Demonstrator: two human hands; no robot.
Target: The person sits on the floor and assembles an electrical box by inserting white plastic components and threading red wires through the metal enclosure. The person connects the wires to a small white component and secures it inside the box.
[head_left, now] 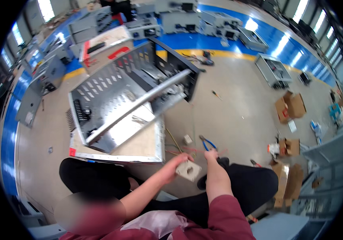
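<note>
Beige square block (190,169) w/ a hole through its middle sits in the L hand (176,165), fingers closed on its edge; fingertips partly hidden. R hand (211,154), just beside, looks closed round the handles of blue-handled pliers (207,143), though finger detail's too small to make out. Small whitish cube (187,139) on the floor just ahead, btwn the hands. Ahead & left of the L hand: open sheet-metal chassis (109,106) tilted on a pale-topped crate (153,147); inside, a black ridged part (82,113) at its L end, assorted parts at the R end, hard to ID. Well right of the R hand: open cardboard box (295,106), contents unclear; nearer, a bigger carton (294,182), insides also unclear. Far ahead-right, open grey housing (264,68) w/ small parts inside. Round blur hides part of the L sleeve (103,216).
</note>
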